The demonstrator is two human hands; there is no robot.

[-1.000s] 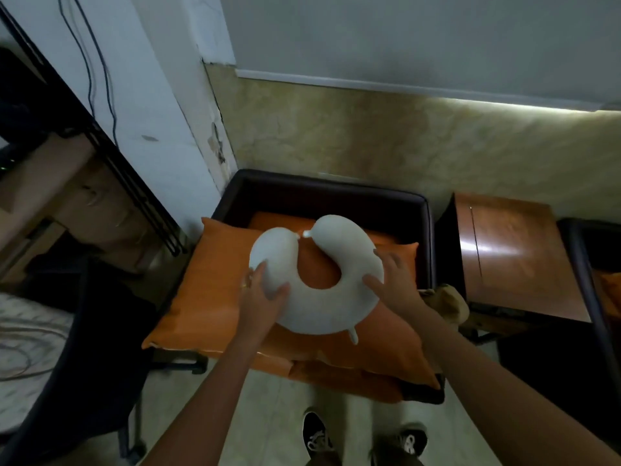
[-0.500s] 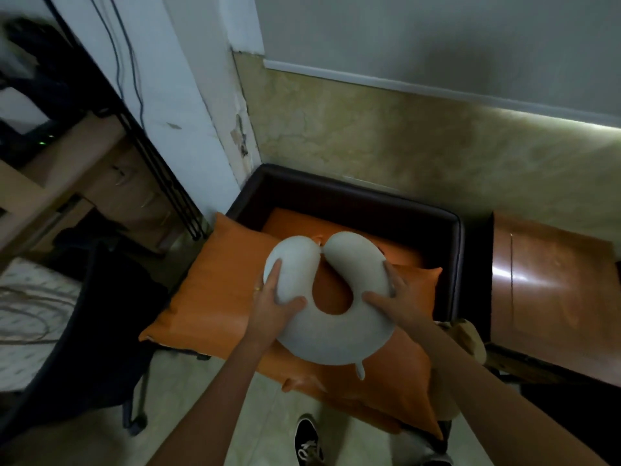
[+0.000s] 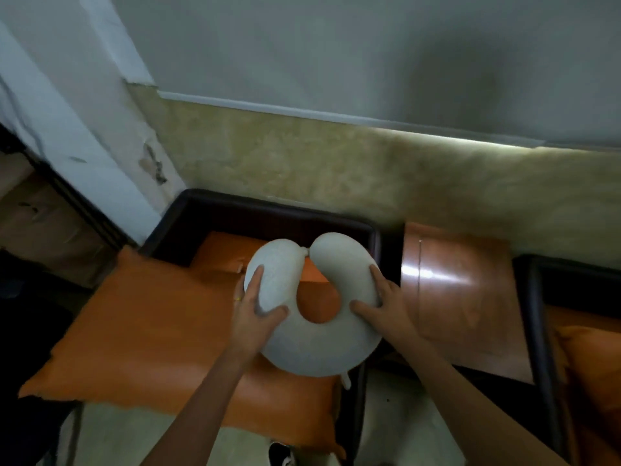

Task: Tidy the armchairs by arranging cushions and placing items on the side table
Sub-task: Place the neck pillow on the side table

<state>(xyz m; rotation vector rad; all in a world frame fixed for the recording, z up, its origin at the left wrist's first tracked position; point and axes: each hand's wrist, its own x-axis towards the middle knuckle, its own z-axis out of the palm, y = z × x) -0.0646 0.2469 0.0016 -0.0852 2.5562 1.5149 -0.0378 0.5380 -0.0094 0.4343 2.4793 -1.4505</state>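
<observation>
A left hand (image 3: pixel 256 317) and right hand (image 3: pixel 386 309) each clasp one arm of a grey neck pillow (image 3: pixel 319 351), fingers curled round it. Below the grip lies an orange cushion (image 3: pixel 151 331) on an armchair (image 3: pixel 268 211); right of it, a wooden surface (image 3: pixel 467 297).

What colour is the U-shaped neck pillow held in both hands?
The neck pillow is plain pale grey, without pattern, seen best in the head view.
</observation>
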